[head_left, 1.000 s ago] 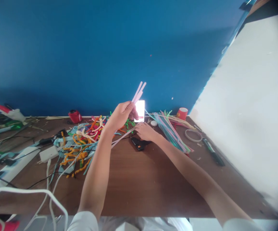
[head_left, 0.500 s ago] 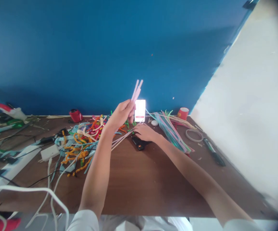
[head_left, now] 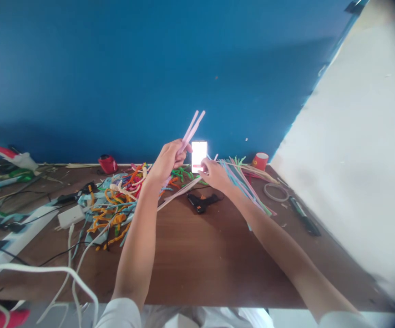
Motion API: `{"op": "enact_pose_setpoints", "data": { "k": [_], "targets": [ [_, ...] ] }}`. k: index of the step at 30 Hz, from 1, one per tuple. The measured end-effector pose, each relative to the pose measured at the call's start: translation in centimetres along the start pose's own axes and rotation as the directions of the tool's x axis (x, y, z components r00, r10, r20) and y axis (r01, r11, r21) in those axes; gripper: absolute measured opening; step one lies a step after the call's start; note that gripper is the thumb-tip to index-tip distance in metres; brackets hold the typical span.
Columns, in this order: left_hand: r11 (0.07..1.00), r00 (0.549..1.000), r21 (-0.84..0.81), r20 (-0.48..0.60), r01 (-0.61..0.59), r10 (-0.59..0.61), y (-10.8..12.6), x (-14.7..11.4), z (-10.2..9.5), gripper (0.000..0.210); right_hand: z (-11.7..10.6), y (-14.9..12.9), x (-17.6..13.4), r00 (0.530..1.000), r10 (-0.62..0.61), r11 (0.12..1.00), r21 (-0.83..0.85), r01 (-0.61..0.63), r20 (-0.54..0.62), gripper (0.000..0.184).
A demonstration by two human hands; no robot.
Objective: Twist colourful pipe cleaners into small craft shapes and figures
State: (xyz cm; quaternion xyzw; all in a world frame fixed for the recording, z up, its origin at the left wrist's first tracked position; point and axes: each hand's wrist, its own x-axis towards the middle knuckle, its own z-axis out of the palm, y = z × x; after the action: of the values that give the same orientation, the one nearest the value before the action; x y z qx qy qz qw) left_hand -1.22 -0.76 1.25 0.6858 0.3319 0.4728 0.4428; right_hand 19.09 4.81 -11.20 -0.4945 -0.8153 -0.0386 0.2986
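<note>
My left hand (head_left: 170, 159) is closed round two pale pink pipe cleaners (head_left: 193, 127), whose ends point up and right against the blue wall. My right hand (head_left: 216, 175) is pinched in front of the lit phone (head_left: 199, 154). A short pink tip (head_left: 215, 157) shows above its knuckles and looks like the end of another pipe cleaner; the rest is hidden. Several pale pipe cleaners (head_left: 177, 195) lie on the table below and between my hands. Just under my right hand rests a black glue gun (head_left: 200, 202).
Left of my arm lies a tangled heap of coloured pipe cleaners (head_left: 115, 205), with a white power strip (head_left: 23, 237) and cables beyond. Right of it are straight pastel pipe cleaners (head_left: 240, 180), a red cup (head_left: 260, 161), a tape ring (head_left: 275, 192) and a dark green marker-like tool (head_left: 305, 216).
My right hand has lifted up and right from the glue gun area, uncovering it. My left hand has shifted slightly left, and two pink pipe cleaners now show above it instead of three.
</note>
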Motion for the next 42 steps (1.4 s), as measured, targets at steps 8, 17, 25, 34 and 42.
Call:
{"op": "enact_pose_setpoints", "data": {
  "k": [8,17,25,34,42],
  "targets": [
    [1.0,0.999,0.025,0.043,0.0,-0.001,-0.9,0.2,0.1,0.016,-5.7,0.2,0.6,0.953,0.146,0.948,0.314,-0.058,-0.264,0.019],
    [0.912,0.996,0.407,0.041,0.054,-0.077,-2.1,0.6,1.1,0.035,-8.5,-1.5,0.6,0.895,0.426,0.515,0.849,-0.119,-0.133,0.019],
    [0.925,0.958,0.37,0.227,0.084,-0.178,-1.8,0.2,0.4,0.043,-8.9,1.1,1.0,0.774,0.603,0.44,0.889,-0.123,-0.191,0.017],
    [0.997,0.997,0.029,0.016,0.07,-0.071,-0.8,0.3,2.3,0.031,-7.3,1.4,1.0,0.801,0.58,0.546,0.801,-0.247,-0.149,0.03],
    [0.993,0.997,0.094,-0.023,0.074,-0.072,-2.0,0.8,1.6,0.033,-6.7,0.0,0.4,0.931,0.27,0.944,0.26,-0.205,-0.246,0.039]
  ]
}}
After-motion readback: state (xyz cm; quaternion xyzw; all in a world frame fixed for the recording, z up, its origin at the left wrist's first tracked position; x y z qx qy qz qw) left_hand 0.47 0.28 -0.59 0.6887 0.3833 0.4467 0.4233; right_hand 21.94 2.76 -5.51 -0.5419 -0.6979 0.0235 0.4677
